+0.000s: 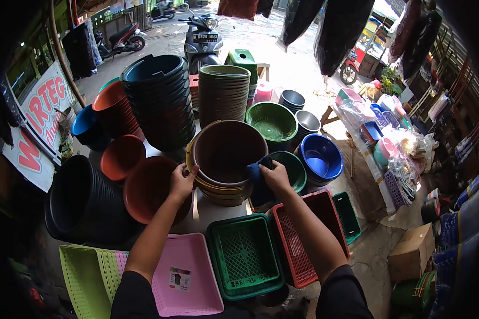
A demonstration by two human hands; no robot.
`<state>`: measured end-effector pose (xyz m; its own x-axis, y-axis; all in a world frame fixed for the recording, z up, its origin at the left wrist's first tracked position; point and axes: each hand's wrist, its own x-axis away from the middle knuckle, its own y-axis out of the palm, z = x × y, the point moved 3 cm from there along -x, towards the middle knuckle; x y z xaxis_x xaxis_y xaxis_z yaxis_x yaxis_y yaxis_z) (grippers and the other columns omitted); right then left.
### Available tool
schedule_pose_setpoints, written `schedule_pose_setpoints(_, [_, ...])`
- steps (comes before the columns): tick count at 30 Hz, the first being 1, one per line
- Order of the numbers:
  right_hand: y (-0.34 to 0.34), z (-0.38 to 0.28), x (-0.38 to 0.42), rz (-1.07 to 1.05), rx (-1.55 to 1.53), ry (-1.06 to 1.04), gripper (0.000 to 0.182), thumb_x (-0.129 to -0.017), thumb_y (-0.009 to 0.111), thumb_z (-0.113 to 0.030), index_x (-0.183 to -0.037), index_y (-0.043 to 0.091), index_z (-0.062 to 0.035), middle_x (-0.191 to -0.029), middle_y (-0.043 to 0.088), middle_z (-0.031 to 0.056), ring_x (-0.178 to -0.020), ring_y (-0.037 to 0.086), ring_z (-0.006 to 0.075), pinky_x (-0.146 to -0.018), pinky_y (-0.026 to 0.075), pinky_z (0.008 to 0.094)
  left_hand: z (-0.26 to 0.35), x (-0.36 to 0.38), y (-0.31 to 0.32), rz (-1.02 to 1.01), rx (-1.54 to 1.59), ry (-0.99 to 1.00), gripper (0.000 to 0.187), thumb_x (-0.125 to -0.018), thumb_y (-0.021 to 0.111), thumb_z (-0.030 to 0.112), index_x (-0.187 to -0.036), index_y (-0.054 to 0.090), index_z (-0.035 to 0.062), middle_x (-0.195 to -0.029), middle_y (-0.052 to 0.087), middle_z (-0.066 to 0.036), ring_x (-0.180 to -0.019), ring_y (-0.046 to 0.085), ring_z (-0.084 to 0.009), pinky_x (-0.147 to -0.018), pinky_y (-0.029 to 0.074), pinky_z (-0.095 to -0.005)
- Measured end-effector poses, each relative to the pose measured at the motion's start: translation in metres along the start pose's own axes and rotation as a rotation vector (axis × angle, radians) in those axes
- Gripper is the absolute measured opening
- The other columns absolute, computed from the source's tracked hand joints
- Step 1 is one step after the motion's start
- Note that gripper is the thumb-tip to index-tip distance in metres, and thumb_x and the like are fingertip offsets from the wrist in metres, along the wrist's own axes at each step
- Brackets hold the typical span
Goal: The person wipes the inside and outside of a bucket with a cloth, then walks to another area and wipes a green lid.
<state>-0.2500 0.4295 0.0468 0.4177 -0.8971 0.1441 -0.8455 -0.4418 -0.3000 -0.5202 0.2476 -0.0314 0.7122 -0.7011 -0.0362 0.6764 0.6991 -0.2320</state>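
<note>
A brown bucket [230,151] sits in the middle of the view, nested on top of a short stack of yellowish buckets [223,195]. My left hand [183,179] is closed at the left side of this stack, thumb up, gripping the rim edge. On the right side, my right hand [275,174] is closed around a dark blue cloth [256,173], which lies against the bucket's right rim. The fingers of that hand are partly hidden by the cloth. Close to my left forearm stands a reddish-brown basin [151,191].
Tall stacks of dark buckets [159,106] and olive buckets [224,95] stand behind. Green [271,123] and blue basins [321,159] are at right. Pink [191,271], green [245,255] and red baskets [308,239] lie in front. Wrapped dark goods [343,37] hang overhead.
</note>
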Motion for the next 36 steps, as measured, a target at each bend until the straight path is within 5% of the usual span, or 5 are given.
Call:
schedule_pose_setpoints(2, [0.002, 0.003, -0.001, 0.026, 0.086, -0.008, 0.035, -0.085, 0.07, -0.027, -0.105, 0.069, 0.0014, -0.094, 0.072, 0.0165, -0.087, 0.071, 0.0252, -0.08, 0.053, 0.0359, 0.0, -0.001, 0.001, -0.021, 0.055, -0.013, 0.065, -0.087, 0.072, 0.048, -0.121, 0.06, -0.0057, -0.091, 0.07, -0.011, -0.08, 0.066, -0.015, -0.073, 0.052, -0.0302])
schedule_pose_setpoints(7, [-0.005, -0.011, 0.012, 0.064, 0.187, 0.013, 0.038, -0.09, 0.07, -0.028, -0.108, 0.066, 0.0046, -0.092, 0.07, 0.0111, -0.083, 0.068, 0.0194, -0.072, 0.054, 0.0331, 0.013, 0.005, 0.004, -0.033, 0.013, -0.05, 0.07, -0.089, 0.069, 0.05, -0.128, 0.054, -0.0058, -0.096, 0.068, -0.014, -0.084, 0.065, -0.0181, -0.076, 0.051, -0.0317])
schedule_pose_setpoints(14, [-0.076, -0.044, 0.148, -0.009, -0.856, 0.23, 0.045, -0.091, 0.069, -0.029, -0.12, 0.057, 0.003, -0.106, 0.068, 0.014, -0.09, 0.07, 0.025, -0.082, 0.059, 0.039, 0.101, 0.101, 0.031, 0.163, -0.26, 0.4, 0.076, -0.099, 0.044, 0.057, -0.145, 0.035, -0.0024, -0.132, 0.04, -0.026, -0.127, 0.04, -0.0392, -0.107, 0.032, -0.0462])
schedule_pose_setpoints(25, [-0.183, 0.095, 0.422, 0.189, -1.319, 0.279, 0.044, -0.102, 0.047, -0.025, -0.135, 0.047, 0.0039, -0.13, 0.059, 0.021, -0.119, 0.06, 0.0359, -0.104, 0.047, 0.0508, 0.159, 0.373, 0.175, -0.703, 0.026, 0.32, 0.067, -0.1, 0.048, 0.049, -0.147, 0.033, 0.0032, -0.139, 0.034, -0.019, -0.123, 0.049, -0.0306, -0.102, 0.041, -0.0434])
schedule_pose_setpoints(36, [-0.219, 0.269, 0.613, 0.735, -1.582, 0.355, 0.029, -0.088, 0.06, -0.004, -0.115, 0.062, 0.0039, -0.109, 0.069, 0.0145, -0.098, 0.069, 0.0295, -0.088, 0.057, 0.0445, 0.047, 0.554, 0.282, -1.22, -0.211, 0.161, 0.053, -0.099, 0.058, 0.029, -0.142, 0.041, 0.0037, -0.126, 0.052, -0.019, -0.108, 0.06, -0.0249, -0.093, 0.05, -0.0354])
